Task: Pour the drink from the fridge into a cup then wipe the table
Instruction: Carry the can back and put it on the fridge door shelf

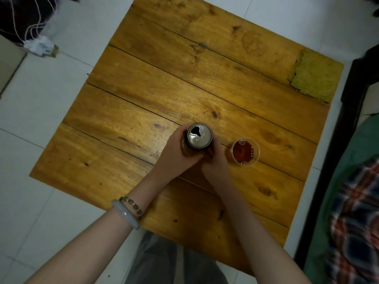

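We see the opened can [200,137] upright mid-worktop [143,89], label hidden by the grip of L hand [176,154] & R hand [215,161], both wrapped round it, w/ the cup [255,159] of brown drink just right, green cloth [313,76] at far-right corner.

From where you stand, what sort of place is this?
Probably a room in a home, perhaps a bedroom: a plank table on white floor tiles, a plaid blanket on what looks like a bed at the right.
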Tool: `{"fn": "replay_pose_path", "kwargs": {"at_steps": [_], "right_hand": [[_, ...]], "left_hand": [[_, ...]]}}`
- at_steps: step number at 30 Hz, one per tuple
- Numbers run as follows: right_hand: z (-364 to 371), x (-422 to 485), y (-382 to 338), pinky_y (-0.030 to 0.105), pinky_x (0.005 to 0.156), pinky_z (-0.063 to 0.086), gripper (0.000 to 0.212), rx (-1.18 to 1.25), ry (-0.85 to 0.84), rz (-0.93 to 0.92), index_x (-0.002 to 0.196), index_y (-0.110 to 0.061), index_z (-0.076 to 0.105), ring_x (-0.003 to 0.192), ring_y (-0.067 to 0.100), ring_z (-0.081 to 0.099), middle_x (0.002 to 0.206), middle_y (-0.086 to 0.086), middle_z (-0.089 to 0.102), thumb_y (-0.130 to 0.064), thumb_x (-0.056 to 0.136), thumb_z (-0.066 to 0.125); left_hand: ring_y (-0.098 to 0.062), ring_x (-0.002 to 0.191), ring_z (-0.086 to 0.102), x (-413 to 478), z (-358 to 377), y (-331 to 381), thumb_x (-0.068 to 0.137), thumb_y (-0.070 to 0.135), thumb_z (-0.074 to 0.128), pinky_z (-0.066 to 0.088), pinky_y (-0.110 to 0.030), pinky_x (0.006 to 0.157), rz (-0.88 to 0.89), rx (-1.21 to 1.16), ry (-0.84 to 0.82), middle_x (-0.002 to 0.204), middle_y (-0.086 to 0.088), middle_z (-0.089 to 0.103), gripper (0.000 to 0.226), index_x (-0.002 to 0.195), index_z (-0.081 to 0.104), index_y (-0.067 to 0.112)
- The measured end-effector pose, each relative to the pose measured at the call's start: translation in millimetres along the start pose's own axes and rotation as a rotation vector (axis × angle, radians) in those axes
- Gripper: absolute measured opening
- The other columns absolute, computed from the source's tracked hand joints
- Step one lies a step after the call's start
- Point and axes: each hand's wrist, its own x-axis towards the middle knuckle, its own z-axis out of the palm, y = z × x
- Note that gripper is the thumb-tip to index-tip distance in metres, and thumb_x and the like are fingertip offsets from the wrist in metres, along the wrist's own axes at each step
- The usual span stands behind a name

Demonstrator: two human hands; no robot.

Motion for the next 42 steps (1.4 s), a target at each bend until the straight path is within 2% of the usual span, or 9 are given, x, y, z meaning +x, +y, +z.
{"fn": "replay_pose_path", "kwargs": {"at_steps": [3,7,12,17,20,24,29,35,42], "right_hand": [[-2.0,1.4,-1.9,0.014,0.1,0.038,0.082,0.04,-0.022,0.022,0.133,-0.016,0.036,0.12,-0.01,0.042,0.129,-0.011,0.045,0.03,0.064,0.039],[-5.8,-3.5,-12.5,0.013,0.096,0.041,0.074,0.158,-0.008,0.073,0.132,-0.003,0.042,0.12,0.005,0.047,0.127,0.0,0.05,0.032,0.067,0.036],[-16.8,-11.7,-20.3,0.022,0.077,0.05,0.048,0.492,0.022,0.512,0.131,-0.002,0.047,0.109,0.019,0.053,0.128,0.014,0.054,0.011,0.087,0.036],[-40.4,-43.6,-73.2,0.029,0.077,0.055,0.022,0.704,-0.102,0.683,0.106,0.002,0.055,0.081,0.02,0.067,0.083,0.01,0.07,-0.002,0.091,0.039],[-58.6,-61.5,-112.0,0.033,0.083,0.05,0.033,0.611,-0.147,0.713,0.109,0.001,0.054,0.086,0.025,0.063,0.089,0.014,0.066,-0.027,0.096,0.041],[-74.0,-91.7,-168.2,0.039,0.093,0.046,0.052,0.503,-0.262,0.746,0.112,0.005,0.051,0.094,0.03,0.06,0.098,0.02,0.063,-0.043,0.098,0.036],[-74.2,-128.2,-236.4,0.04,0.095,0.042,0.061,0.327,-0.461,0.695,0.118,0.009,0.048,0.108,0.035,0.054,0.099,0.022,0.06,-0.047,0.098,0.03],[-42.9,-176.8,-289.3,0.044,0.098,0.043,0.067,0.234,-0.675,0.656,0.125,0.011,0.045,0.112,0.038,0.054,0.118,0.029,0.057,-0.048,0.098,0.028],[31.1,-253.2,-326.6,0.043,0.092,0.046,0.065,0.12,-0.949,0.674,0.114,0.013,0.052,0.101,0.037,0.06,0.111,0.03,0.061,-0.046,0.099,0.028]], "left_hand": [[0.016,0.104,0.047,5.6,6.3,1.8,0.064,0.008,0.083,0.036,-0.003,0.089,0.038,0.048,0.08,0.111,0.024,0.051,0.067,0.119,0.047,0.024],[-0.007,0.109,0.055,0.7,9.6,1.4,0.061,0.018,0.085,0.046,-0.026,0.094,0.043,0.086,0.12,0.113,0.011,0.058,0.067,0.118,0.051,0.022],[0.016,0.101,0.05,-28.8,-1.0,20.6,0.06,0.019,0.087,0.04,-0.004,0.082,-0.048,0.022,0.147,0.108,0.024,0.055,0.069,0.114,0.047,0.033],[0.018,0.1,0.052,-66.7,-13.2,63.7,0.062,0.006,0.085,0.046,-0.012,0.086,-0.093,-0.106,0.168,0.111,0.021,0.054,0.069,0.112,0.048,0.036],[0.023,0.094,0.051,-91.0,-17.2,96.0,0.063,0.013,0.086,0.04,-0.004,0.082,-0.087,-0.095,0.197,0.111,0.023,0.052,0.069,0.118,0.046,0.028],[0.003,0.103,0.052,-130.6,-22.5,141.8,0.061,0.019,0.088,0.04,-0.01,0.087,-0.068,-0.054,0.294,0.11,0.021,0.055,0.07,0.118,0.049,0.025],[-0.009,0.103,0.054,-185.6,-42.7,196.6,0.061,0.013,0.087,0.04,-0.002,0.076,-0.064,-0.078,0.461,0.111,0.006,0.058,0.073,0.124,0.05,0.012],[-0.016,0.113,0.055,-270.4,-88.8,239.4,0.054,0.026,0.09,0.045,-0.03,0.097,-0.071,-0.044,0.591,0.12,0.002,0.06,0.085,0.127,0.05,0.015],[-0.008,0.102,0.06,-395.0,-139.5,257.4,0.04,0.038,0.084,0.049,-0.03,0.092,-0.116,-0.134,0.77,0.107,0.007,0.065,0.08,0.113,0.055,0.025]]}}
